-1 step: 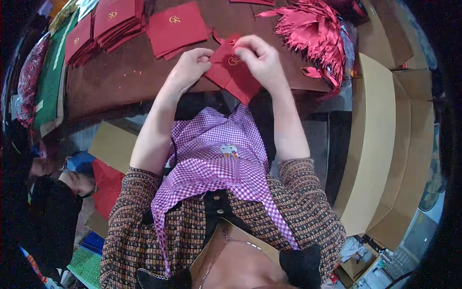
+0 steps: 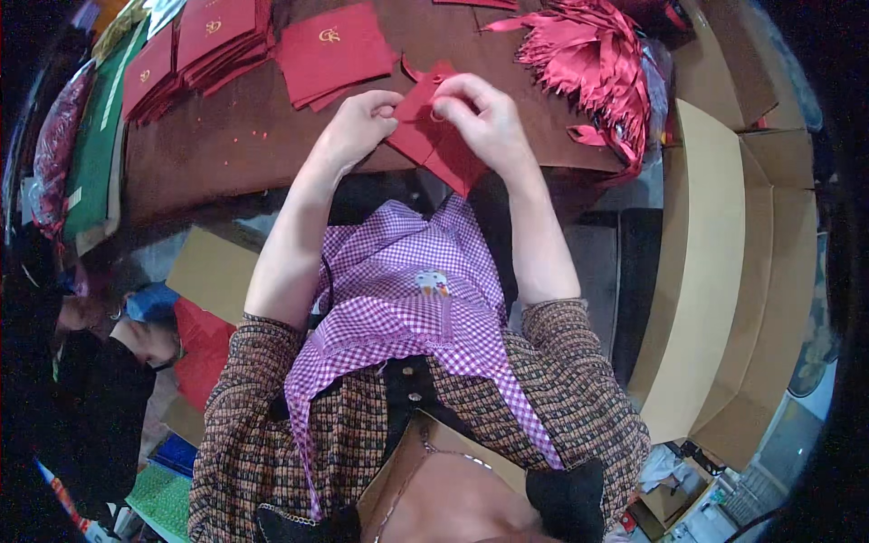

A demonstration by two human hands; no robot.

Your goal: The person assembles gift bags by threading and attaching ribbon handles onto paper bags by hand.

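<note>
A red paper pouch [image 2: 445, 161] with a gold emblem is tilted at the near edge of the brown-covered table. My left hand [image 2: 360, 129] is closed, pinching the pouch's left edge between thumb and fingers. Across the pouch's upper part, my right hand [image 2: 487, 119] is bent with thumb and forefinger together at a thin red ribbon [image 2: 438, 80]. Those fingers cover most of the emblem, and exactly how the ribbon runs between them is hard to see. A dark red ribbon end sticks out at the pouch's upper left.
Stacks of red pouches [image 2: 333, 50] lie at the far left and middle of the brown cloth [image 2: 217, 163]. A heap of red satin ribbons [image 2: 588, 63] lies at the right. An open cardboard box [image 2: 697, 271] stands right of me. Another person's arm [image 2: 145, 339] shows at the left.
My right hand has shifted slightly left and down over the pouch, now covering more of the gold emblem. My left hand stays in place.
</note>
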